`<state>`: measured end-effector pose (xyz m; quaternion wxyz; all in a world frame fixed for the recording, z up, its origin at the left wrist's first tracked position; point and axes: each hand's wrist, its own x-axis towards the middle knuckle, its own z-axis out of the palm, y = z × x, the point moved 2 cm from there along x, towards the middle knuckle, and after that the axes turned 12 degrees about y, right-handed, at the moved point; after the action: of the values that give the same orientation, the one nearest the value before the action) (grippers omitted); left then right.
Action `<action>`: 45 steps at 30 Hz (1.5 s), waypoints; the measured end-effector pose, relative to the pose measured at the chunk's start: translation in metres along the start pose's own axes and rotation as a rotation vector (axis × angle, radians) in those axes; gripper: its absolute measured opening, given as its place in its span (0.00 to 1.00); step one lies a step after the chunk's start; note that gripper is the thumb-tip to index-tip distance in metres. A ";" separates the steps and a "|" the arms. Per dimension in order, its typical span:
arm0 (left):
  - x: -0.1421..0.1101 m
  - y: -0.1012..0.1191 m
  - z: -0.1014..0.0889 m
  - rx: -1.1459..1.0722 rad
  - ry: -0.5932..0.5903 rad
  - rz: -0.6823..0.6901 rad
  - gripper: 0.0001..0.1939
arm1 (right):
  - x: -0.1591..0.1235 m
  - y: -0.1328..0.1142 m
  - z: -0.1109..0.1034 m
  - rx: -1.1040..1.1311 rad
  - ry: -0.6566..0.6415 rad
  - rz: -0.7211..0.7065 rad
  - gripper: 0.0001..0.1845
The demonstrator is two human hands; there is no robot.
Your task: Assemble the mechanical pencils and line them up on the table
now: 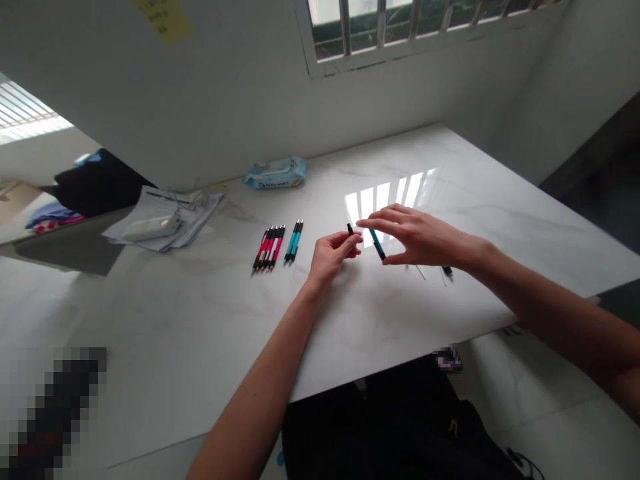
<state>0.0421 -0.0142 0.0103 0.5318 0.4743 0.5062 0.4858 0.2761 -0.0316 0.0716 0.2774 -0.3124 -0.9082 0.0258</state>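
Between the thumb and fingers of my left hand (334, 253) is a small black pen part (350, 229), its dark end sticking up. To its right, my right hand (413, 233) holds a teal pen barrel (377, 244) with a black clip end, spanned between thumb and fingertips. The two pieces are apart. Left of my hands lie two teal pens (294, 241) side by side. Beside them is a row of several red-and-black pens (269, 248). Thin white refills (421, 273) and a black pen part (447, 272) lie partly hidden below my right hand.
A light blue wipes pack (276, 174) lies near the wall. Papers (160, 240) with a white device (153, 228) and cables are at the left, by a grey panel (75, 257). The white marble-patterned table (200, 347) ends close to my lap.
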 end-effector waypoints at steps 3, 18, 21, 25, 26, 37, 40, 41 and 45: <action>-0.001 -0.002 0.000 -0.001 -0.031 -0.022 0.29 | 0.011 -0.001 0.015 0.027 0.039 -0.074 0.42; 0.005 0.002 -0.009 0.006 0.050 0.020 0.30 | -0.007 0.055 0.002 0.344 -0.302 0.256 0.24; 0.005 0.001 -0.009 0.012 0.023 0.038 0.31 | -0.011 0.059 0.000 0.319 -0.450 0.286 0.19; 0.004 0.001 -0.007 0.017 -0.014 0.051 0.30 | -0.010 0.052 0.006 0.333 -0.505 0.283 0.08; 0.004 0.001 -0.006 0.016 -0.018 0.051 0.30 | -0.009 0.051 0.007 0.335 -0.501 0.294 0.07; 0.001 0.004 -0.003 0.060 -0.023 0.062 0.30 | -0.014 0.066 0.001 0.309 -0.370 0.283 0.12; 0.000 0.006 -0.002 0.073 -0.021 0.062 0.30 | -0.013 0.062 0.006 0.306 -0.390 0.248 0.12; 0.000 0.006 -0.001 0.075 -0.020 0.062 0.30 | -0.012 0.061 0.008 0.309 -0.395 0.235 0.11; -0.001 0.006 0.000 0.087 -0.019 0.068 0.29 | -0.010 0.054 0.016 0.325 -0.405 0.200 0.08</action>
<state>0.0417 -0.0145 0.0164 0.4986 0.5186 0.5052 0.4766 0.3046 0.0080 0.0410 0.1329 -0.3406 -0.8936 0.2603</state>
